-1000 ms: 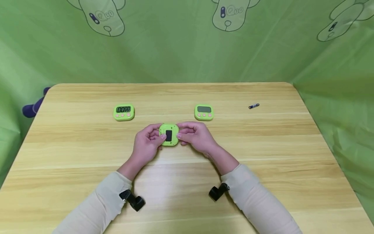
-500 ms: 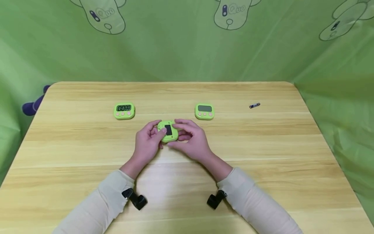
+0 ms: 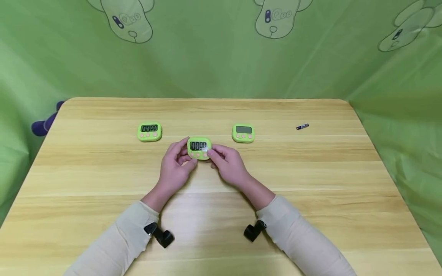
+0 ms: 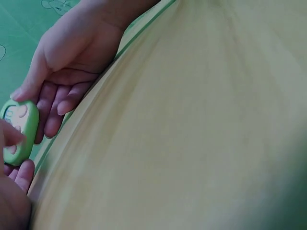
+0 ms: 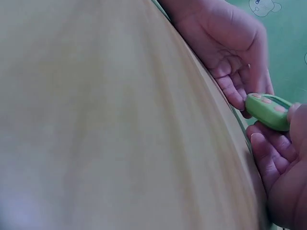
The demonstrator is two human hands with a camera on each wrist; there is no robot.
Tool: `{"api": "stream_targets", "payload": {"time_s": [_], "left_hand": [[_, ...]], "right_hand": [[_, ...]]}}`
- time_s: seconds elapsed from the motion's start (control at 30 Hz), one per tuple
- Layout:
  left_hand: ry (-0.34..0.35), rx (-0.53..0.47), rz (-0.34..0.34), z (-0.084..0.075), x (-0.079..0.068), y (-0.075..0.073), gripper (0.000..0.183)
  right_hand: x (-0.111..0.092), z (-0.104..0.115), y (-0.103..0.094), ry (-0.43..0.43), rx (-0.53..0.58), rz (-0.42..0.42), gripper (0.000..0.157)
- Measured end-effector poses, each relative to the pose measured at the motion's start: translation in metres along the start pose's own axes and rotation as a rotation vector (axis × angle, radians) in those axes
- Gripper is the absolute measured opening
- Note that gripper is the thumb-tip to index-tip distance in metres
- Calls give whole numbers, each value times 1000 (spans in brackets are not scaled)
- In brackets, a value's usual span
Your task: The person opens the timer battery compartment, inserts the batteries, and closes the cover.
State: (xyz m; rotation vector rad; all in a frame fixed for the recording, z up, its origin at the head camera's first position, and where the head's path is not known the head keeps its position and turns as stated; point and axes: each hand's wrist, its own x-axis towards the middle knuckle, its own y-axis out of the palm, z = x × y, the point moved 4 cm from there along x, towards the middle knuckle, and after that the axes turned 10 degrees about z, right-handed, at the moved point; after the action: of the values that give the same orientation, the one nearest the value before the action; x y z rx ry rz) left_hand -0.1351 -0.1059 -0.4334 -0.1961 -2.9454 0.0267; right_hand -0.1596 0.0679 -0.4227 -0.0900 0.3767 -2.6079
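Both hands hold one timer [image 3: 199, 147] between them, its screen and buttons facing the person and dark zeros on the screen. The left hand [image 3: 174, 165] grips the timer's left side, forefinger at the upper corner and thumb by the lower edge. The right hand [image 3: 230, 165] pinches the opposite side, thumb on the face at the lower right corner and the other fingers partly hidden behind.

Beyond the left hand and to its left lies a second timer [image 3: 149, 132], face up, also showing zeros. Beyond the right hand and slightly to its right lies a third timer [image 3: 243, 133], face up, its grey screen blank. All three are green with pink buttons. Farther to the right hand's right, well apart from the timers, a small battery [image 3: 302, 126] lies at a slant.

Under the hands spreads a wood-grain table [image 3: 207, 237]. Behind each wrist comes a pale sleeve [image 3: 117, 237] with a black camera [image 3: 163, 237] on its inner side. Far beyond both hands hangs a green curtain [image 3: 207, 57] printed with animal outlines.
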Motion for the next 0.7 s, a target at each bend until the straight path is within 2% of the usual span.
{"api": "stream_targets", "payload": {"time_s": [0.13,0.17,0.27,0.4,0.5,0.57,0.7], "left_hand": [[28,142,-77,1,1,1,58],[32,178,-96,4,2,0,57],[29,273,-136,3,7,-1,54],[5,361,-177,3,18,-6,49],[-17,446,-201,5,28,-11,42],[-42,493,-206,7,34,-14,39],[-112,526,-183,7,41,-15,40]], "right_hand": [[4,1,-1,49,27,-68,29],[7,-4,-1,44,35,-97,30],[13,-5,-1,18,67,-193,28],[23,-6,1,0,36,-287,26],[33,-6,3,7,-76,-322,26],[38,-5,4,29,-189,-329,28],[47,-1,2,85,-408,-316,31]]}}
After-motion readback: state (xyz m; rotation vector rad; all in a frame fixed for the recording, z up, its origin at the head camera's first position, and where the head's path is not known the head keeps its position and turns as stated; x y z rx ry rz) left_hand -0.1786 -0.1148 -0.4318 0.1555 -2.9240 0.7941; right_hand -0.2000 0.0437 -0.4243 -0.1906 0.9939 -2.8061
